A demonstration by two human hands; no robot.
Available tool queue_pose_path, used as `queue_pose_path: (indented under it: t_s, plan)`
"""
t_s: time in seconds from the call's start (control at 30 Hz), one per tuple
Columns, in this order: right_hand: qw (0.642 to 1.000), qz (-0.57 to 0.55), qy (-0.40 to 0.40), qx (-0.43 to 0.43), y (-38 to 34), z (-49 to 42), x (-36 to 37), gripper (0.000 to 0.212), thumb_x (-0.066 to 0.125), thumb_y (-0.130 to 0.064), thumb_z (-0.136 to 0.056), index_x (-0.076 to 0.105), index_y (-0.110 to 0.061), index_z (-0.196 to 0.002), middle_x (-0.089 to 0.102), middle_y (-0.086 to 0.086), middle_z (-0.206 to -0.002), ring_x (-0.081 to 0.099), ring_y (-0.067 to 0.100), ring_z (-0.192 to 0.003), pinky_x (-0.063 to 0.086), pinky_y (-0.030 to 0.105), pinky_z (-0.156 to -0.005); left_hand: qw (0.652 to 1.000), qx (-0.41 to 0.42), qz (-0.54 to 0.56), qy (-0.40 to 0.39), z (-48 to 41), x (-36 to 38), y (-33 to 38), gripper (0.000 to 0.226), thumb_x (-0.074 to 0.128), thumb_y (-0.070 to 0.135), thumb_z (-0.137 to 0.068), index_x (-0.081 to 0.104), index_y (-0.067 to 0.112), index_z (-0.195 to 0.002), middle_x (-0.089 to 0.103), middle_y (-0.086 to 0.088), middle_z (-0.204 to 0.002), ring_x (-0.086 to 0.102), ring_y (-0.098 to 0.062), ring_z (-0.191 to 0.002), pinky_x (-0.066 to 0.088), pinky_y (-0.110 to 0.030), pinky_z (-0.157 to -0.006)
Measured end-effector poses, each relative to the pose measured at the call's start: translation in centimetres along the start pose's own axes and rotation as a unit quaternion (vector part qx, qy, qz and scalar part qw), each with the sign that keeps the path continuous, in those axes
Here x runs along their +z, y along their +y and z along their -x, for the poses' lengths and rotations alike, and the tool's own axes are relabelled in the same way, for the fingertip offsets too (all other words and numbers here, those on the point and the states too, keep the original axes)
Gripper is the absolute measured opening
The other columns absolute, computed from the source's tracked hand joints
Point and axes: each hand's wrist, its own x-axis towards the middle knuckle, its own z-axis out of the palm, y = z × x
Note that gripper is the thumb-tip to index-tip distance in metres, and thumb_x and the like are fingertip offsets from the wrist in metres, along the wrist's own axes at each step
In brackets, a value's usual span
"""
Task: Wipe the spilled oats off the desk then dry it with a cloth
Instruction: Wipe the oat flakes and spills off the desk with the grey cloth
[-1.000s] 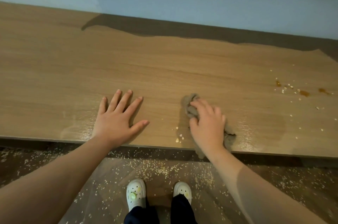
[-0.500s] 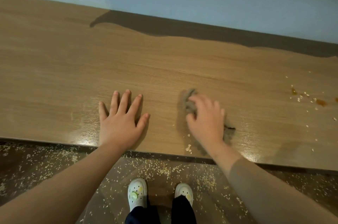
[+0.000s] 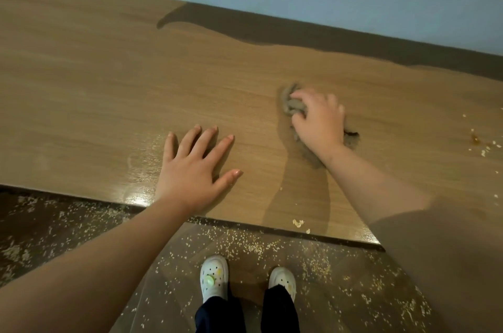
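Fingers of the right hand [image 3: 318,120] curl round a bunched grey cloth [image 3: 291,105] on the desk [image 3: 109,87]; the left hand [image 3: 190,169] lies flat, fingers spread. A second ago the cloth sat nearer the front edge. It now sits further back, leaving oats [image 3: 298,222] at the lip, and a careless sweep could knock them onto the floor [image 3: 81,237].
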Motion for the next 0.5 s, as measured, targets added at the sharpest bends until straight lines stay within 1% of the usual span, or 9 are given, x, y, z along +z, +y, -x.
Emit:
queue_pose_path:
  t_s: [0.1, 0.17, 0.23, 0.27, 0.3, 0.37, 0.4, 0.43, 0.5]
  plan:
    - [0.973, -0.052, -0.115, -0.191, -0.7, 5.7, 0.0, 0.037, 0.053, -0.016, -0.082, 0.062, -0.029, -0.115, 0.055, -0.011, -0.130, 0.043, 0.020, -0.121, 0.026, 0.038, -0.099, 1.000, -0.003, 0.012, 0.002, -0.1, -0.1, -0.1, 0.071, -0.001, 0.068, -0.082, 0.013, 0.043, -0.147, 0.015, 0.005, -0.157, 0.001, -0.019, -0.145, -0.004, -0.049, -0.115]
    - [0.949, -0.070, -0.149, -0.270, 0.1, 10.4, -0.8, 0.036, 0.048, -0.022, -0.077, 0.067, -0.029, -0.107, 0.061, -0.012, -0.119, 0.045, 0.014, -0.113, 0.030, 0.045, -0.095, 1.000, -0.002, 0.007, -0.008, -0.1, 0.1, -0.2, 0.070, -0.005, 0.067, -0.082, 0.005, 0.043, -0.147, 0.005, 0.006, -0.159, -0.006, -0.019, -0.145, -0.006, -0.049, -0.115]
    - [0.928, -0.070, -0.186, -0.314, 1.8, 12.4, -1.7, 0.038, 0.042, -0.027, -0.075, 0.067, -0.030, -0.104, 0.059, -0.018, -0.116, 0.041, 0.011, -0.109, 0.031, 0.043, -0.091, 1.000, -0.005, -0.001, -0.020, -0.2, 0.2, -0.2, 0.071, -0.009, 0.068, -0.080, -0.002, 0.044, -0.146, -0.004, 0.007, -0.159, -0.012, -0.019, -0.145, -0.008, -0.049, -0.115]
    - [0.931, -0.070, -0.199, -0.298, 2.5, 11.9, -2.1, 0.038, 0.042, -0.027, -0.077, 0.067, -0.031, -0.106, 0.053, -0.022, -0.116, 0.038, 0.010, -0.111, 0.030, 0.043, -0.095, 1.000, -0.005, -0.005, -0.023, -0.3, 0.2, -0.1, 0.071, -0.011, 0.068, -0.079, -0.005, 0.044, -0.146, -0.006, 0.006, -0.158, -0.013, -0.019, -0.144, -0.008, -0.049, -0.115]
    - [0.945, -0.066, -0.199, -0.251, 2.8, 10.9, -2.5, 0.035, 0.045, -0.025, -0.080, 0.065, -0.031, -0.109, 0.048, -0.024, -0.117, 0.035, 0.008, -0.113, 0.028, 0.044, -0.101, 1.000, -0.005, -0.012, -0.025, -0.3, 0.1, -0.1, 0.072, -0.013, 0.068, -0.078, -0.007, 0.044, -0.146, -0.007, 0.006, -0.158, -0.014, -0.020, -0.144, -0.008, -0.050, -0.115]
    - [0.980, -0.062, -0.136, -0.134, 2.5, 9.1, -2.6, 0.035, 0.053, -0.017, -0.085, 0.060, -0.032, -0.116, 0.047, -0.023, -0.121, 0.035, 0.006, -0.118, 0.024, 0.042, -0.108, 0.999, -0.003, -0.025, -0.031, -0.4, 0.1, 0.0, 0.073, -0.015, 0.068, -0.077, -0.009, 0.044, -0.145, -0.009, 0.006, -0.158, -0.014, -0.020, -0.144, -0.009, -0.049, -0.115]
    - [0.989, -0.061, -0.099, -0.090, 2.0, 8.8, -2.4, 0.037, 0.054, -0.015, -0.085, 0.059, -0.032, -0.117, 0.050, -0.020, -0.124, 0.037, 0.008, -0.119, 0.023, 0.040, -0.108, 0.999, -0.003, -0.029, -0.034, -0.4, 0.2, 0.0, 0.074, -0.016, 0.067, -0.076, -0.010, 0.043, -0.145, -0.009, 0.006, -0.158, -0.015, -0.020, -0.144, -0.009, -0.049, -0.114]
    - [0.992, -0.062, -0.081, -0.069, 1.3, 8.9, -2.1, 0.037, 0.055, -0.015, -0.085, 0.059, -0.032, -0.118, 0.052, -0.017, -0.126, 0.038, 0.010, -0.120, 0.022, 0.039, -0.107, 0.999, -0.004, -0.032, -0.038, -0.4, 0.1, 0.0, 0.074, -0.017, 0.067, -0.076, -0.011, 0.043, -0.145, -0.010, 0.006, -0.158, -0.015, -0.020, -0.144, -0.009, -0.049, -0.114]
    - [0.987, -0.060, -0.115, -0.097, -0.2, 10.9, -1.8, 0.038, 0.053, -0.015, -0.086, 0.058, -0.034, -0.118, 0.051, -0.019, -0.127, 0.035, 0.006, -0.118, 0.021, 0.036, -0.105, 0.998, -0.003, -0.033, -0.048, -0.3, 0.1, 0.1, 0.075, -0.018, 0.067, -0.075, -0.012, 0.042, -0.145, -0.011, 0.005, -0.158, -0.016, -0.020, -0.144, -0.009, -0.049, -0.115]
